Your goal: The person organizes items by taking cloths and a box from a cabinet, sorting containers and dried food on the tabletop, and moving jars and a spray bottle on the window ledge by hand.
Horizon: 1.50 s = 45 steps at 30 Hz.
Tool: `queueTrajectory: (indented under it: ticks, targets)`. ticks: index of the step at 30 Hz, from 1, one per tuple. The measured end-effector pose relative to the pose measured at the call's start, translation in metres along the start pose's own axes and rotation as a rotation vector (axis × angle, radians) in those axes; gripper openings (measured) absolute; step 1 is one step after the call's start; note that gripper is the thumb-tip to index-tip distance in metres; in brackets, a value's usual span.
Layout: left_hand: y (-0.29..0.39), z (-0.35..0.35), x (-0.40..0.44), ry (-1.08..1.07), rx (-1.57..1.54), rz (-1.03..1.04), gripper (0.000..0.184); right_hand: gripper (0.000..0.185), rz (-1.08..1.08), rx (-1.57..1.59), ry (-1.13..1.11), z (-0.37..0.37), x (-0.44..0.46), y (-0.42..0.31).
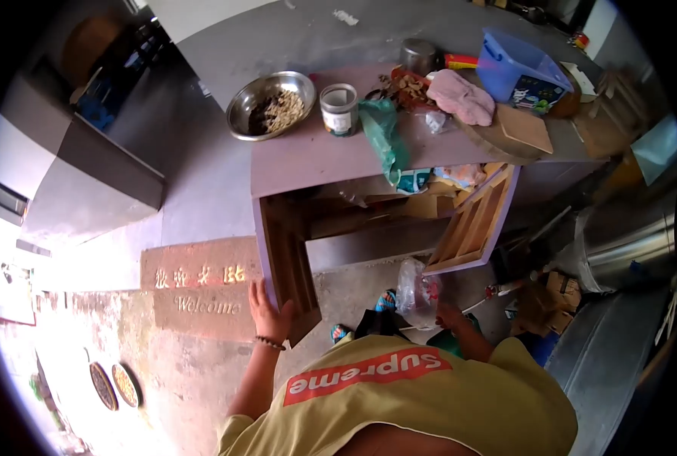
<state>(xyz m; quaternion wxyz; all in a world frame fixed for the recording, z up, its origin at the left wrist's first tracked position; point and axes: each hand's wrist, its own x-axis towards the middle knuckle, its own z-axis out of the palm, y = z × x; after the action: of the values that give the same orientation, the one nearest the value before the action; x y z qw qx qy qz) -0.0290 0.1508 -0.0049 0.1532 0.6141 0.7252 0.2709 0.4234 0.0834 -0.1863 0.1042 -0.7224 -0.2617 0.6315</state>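
Note:
My left hand [270,313] rests against the left door [281,266] of a low wooden cabinet, its fingers stretched out and the thumb apart. A beaded bracelet is on that wrist. Lower down, my right hand [450,316] is closed beside a clear plastic bag [417,295] and seems to grip its edge. Dark green plastic [446,343] shows just under this hand. The right cabinet door [475,220] stands open too. Inside the cabinet [384,226] are cardboard and a few packets.
On the cabinet top are a metal bowl [294,80] of dried pieces, a tin can [339,110], a green plastic bag [384,133], a pink cloth [462,97] and a blue bin [517,68]. A welcome mat [202,308] lies left; a metal drum [631,243] and boxes stand right.

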Motion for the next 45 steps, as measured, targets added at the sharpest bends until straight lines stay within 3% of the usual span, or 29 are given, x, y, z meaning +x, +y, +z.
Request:
queueTrajectory:
  ticks: [1, 2, 3, 5, 7, 8, 9, 10, 11, 12, 13, 16, 20, 24, 26, 28, 34, 43, 45]
  targets:
    - [-0.018, 0.014, -0.004, -0.001, -0.01, 0.015, 0.074, 0.018, 0.018, -0.052, 0.016, -0.01, -0.004, 0.001]
    - [-0.035, 0.028, -0.01, -0.095, -0.18, -0.113, 0.08, 0.018, 0.014, -0.047, 0.028, -0.024, -0.009, 0.003]
    - [-0.035, 0.033, -0.009, -0.191, -0.346, -0.243, 0.086, 0.019, -0.22, -0.383, 0.001, -0.04, -0.013, 0.005]
    - [-0.024, 0.041, -0.009, -0.197, -0.297, -0.241, 0.089, 0.02, -0.453, -0.725, -0.023, -0.066, -0.012, 0.006]
    - [-0.019, 0.054, -0.011, -0.232, -0.315, -0.239, 0.093, 0.023, -0.542, -1.261, 0.214, -0.088, -0.004, 0.008]
    - [-0.013, 0.06, -0.01, -0.229, -0.316, -0.242, 0.093, 0.027, -0.481, -1.054, 0.206, -0.098, -0.004, 0.007]
    - [-0.003, 0.067, -0.009, -0.3, -0.344, -0.272, 0.094, 0.03, -0.322, -0.584, 0.198, -0.108, -0.002, 0.005]
    - [0.004, 0.074, -0.009, -0.313, -0.39, -0.199, 0.096, 0.033, -0.11, 0.372, 0.24, -0.114, 0.001, 0.003]
    - [0.011, 0.082, -0.009, -0.328, -0.438, -0.126, 0.097, 0.037, -0.072, 0.739, 0.339, -0.117, 0.0, -0.006]
    - [0.034, 0.077, -0.003, -0.447, -0.676, -0.245, 0.097, 0.04, -0.088, 0.993, 0.393, -0.119, -0.003, -0.019]
    - [0.042, 0.09, -0.001, -0.415, -0.674, -0.182, 0.097, 0.043, -0.112, 1.094, 0.432, -0.121, -0.007, -0.033]
    - [0.082, 0.105, 0.013, -0.413, -0.555, -0.129, 0.096, 0.052, -0.213, 0.928, 0.444, -0.126, -0.049, -0.086]
    - [0.118, 0.121, 0.031, -0.428, -0.544, -0.108, 0.094, 0.054, -0.301, 0.749, 0.391, -0.135, -0.039, -0.098]
    - [0.128, 0.137, 0.058, -0.394, -0.489, -0.009, 0.086, 0.043, -0.252, 0.404, 0.389, -0.117, -0.056, -0.128]
    - [0.127, 0.139, 0.073, -0.406, -0.411, 0.075, 0.081, 0.04, -0.379, 0.308, 0.471, -0.102, -0.066, -0.144]
    - [0.116, 0.151, 0.085, -0.308, -0.363, 0.152, 0.078, 0.045, -0.453, 0.291, 0.549, -0.097, -0.066, -0.155]
    - [0.127, 0.147, 0.131, -0.465, -0.327, 0.001, 0.075, 0.038, -0.475, 0.289, 0.466, -0.089, -0.034, -0.164]
    - [0.127, 0.147, 0.165, -0.463, -0.261, 0.101, 0.065, 0.036, -0.355, 0.178, 0.331, -0.075, -0.004, -0.215]
    - [0.125, 0.139, 0.17, -0.477, -0.291, 0.102, 0.065, 0.032, -0.331, 0.319, 0.292, -0.063, -0.008, -0.239]
